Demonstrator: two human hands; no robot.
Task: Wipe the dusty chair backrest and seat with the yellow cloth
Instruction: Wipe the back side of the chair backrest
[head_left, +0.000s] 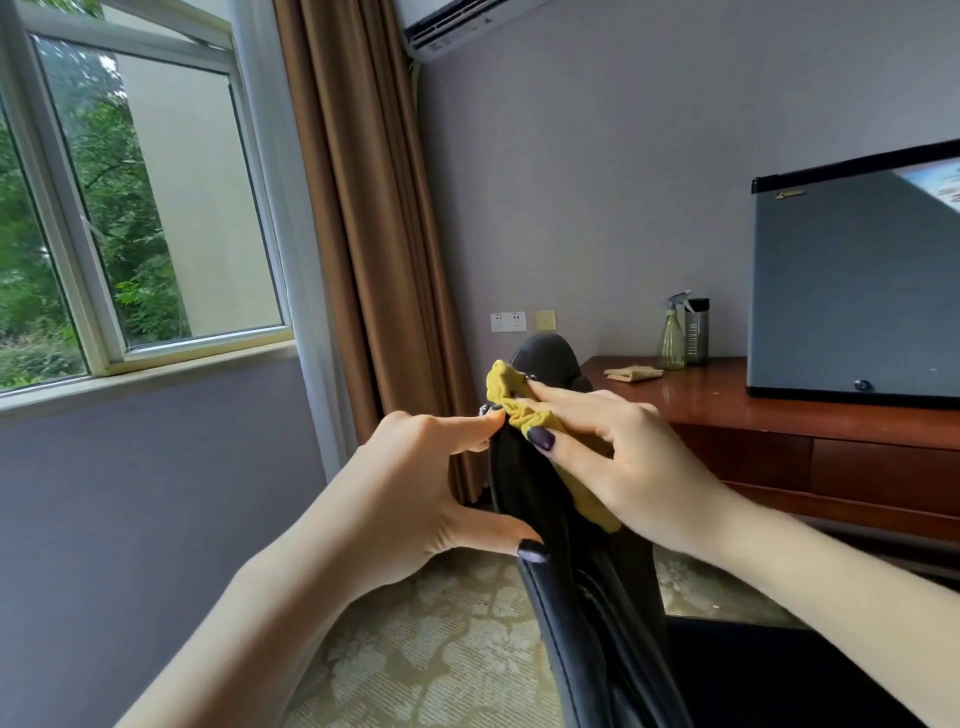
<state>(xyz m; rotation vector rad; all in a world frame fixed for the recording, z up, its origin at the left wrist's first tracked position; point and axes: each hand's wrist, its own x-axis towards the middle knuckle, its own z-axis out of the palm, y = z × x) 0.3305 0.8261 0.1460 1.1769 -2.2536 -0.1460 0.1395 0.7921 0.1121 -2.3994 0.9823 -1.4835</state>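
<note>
**Status: yellow cloth applied to upper edge of backrest**

The black chair backrest (545, 499) is seen edge-on at the centre of the view, with its rounded top section rising behind the hands.

The left hand (415, 488) is closed on the near edge of the backrest. The thumb is laid against the lower part of the edge and the index finger is curled onto the upper part.

The yellow cloth (519, 405) is bunched and held in the right hand (623, 457). It is pinched between the thumb and the extended fingers and is pressed against the upper edge of the backrest, just beside the left index fingertip. One tail of the cloth hangs below the right palm, against the backrest.

A wooden desk (779, 410) is located behind the chair, along the wall. A green spray bottle (672, 338), a dark bottle (697, 332), a folded beige cloth (634, 373) and a grey appliance (852, 291) are placed on it. A window (130, 208) and a brown curtain (374, 234) are located to the left. A patterned carpet (441, 649) lies below.
</note>
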